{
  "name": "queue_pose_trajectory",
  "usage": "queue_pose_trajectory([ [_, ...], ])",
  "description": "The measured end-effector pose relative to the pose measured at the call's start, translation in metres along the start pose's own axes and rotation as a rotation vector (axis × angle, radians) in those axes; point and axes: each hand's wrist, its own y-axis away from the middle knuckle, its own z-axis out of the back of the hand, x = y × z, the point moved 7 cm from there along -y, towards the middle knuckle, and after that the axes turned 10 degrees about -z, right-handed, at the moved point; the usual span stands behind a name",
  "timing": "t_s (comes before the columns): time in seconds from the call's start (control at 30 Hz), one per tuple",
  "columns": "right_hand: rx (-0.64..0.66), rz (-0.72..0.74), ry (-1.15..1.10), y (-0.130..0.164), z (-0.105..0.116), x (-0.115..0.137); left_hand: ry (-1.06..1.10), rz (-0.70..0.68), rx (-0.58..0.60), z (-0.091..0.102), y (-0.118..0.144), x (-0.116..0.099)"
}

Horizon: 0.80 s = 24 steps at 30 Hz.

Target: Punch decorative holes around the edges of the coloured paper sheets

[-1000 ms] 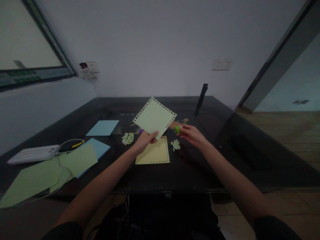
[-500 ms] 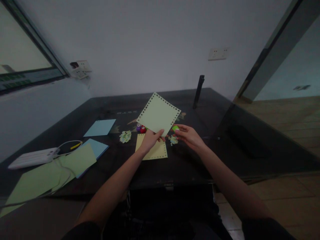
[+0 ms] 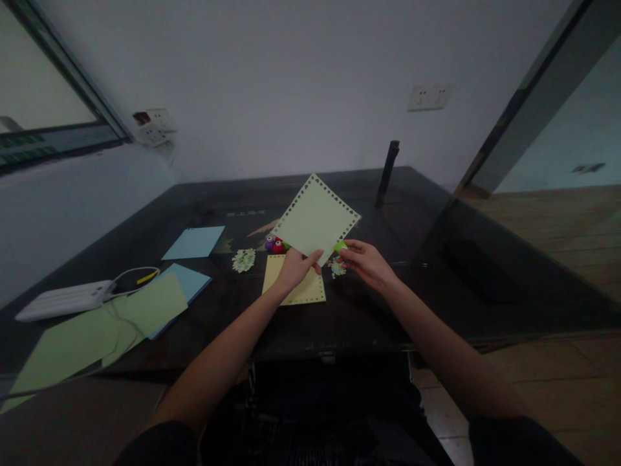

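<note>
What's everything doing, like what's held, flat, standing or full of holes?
left hand: pinching the raised sheet
raised sheet: tilted, holes along upper edges
right hand: gripping the green tool
green tool: at the raised sheet's edge
yellow sheet: flat, holed, partly hidden
left scrap pile: loose
far blue sheet: flat
black post: standing up
white device: lying flat

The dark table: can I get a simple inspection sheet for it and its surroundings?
Surface: dark table, printed lettering toward the back.
Job's things: pale sheet with holes along several edges; green item; yellow sheet on the table.
Clutter: two piles of small pieces; purple item; red item; blue sheets; green sheets.
Hands: left hand grips pale sheet; right hand holds green item at its edge.
Cables: white cable beside white device, crossing green sheets.
Surroundings: wall, sockets, window.
</note>
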Motion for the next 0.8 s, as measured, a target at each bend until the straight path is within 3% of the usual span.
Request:
queue_pose_trajectory([
  [0.37, 0.020, 0.007, 0.015, -0.0005, -0.0038, -0.0050, -0.131, -0.050, 0.066, -0.0042, 0.0011, -0.0011],
  [0.8, 0.028, 0.047, 0.070, 0.0029, -0.0086, -0.0022, -0.120, -0.050, 0.073, -0.0048, 0.0013, 0.0055],
])
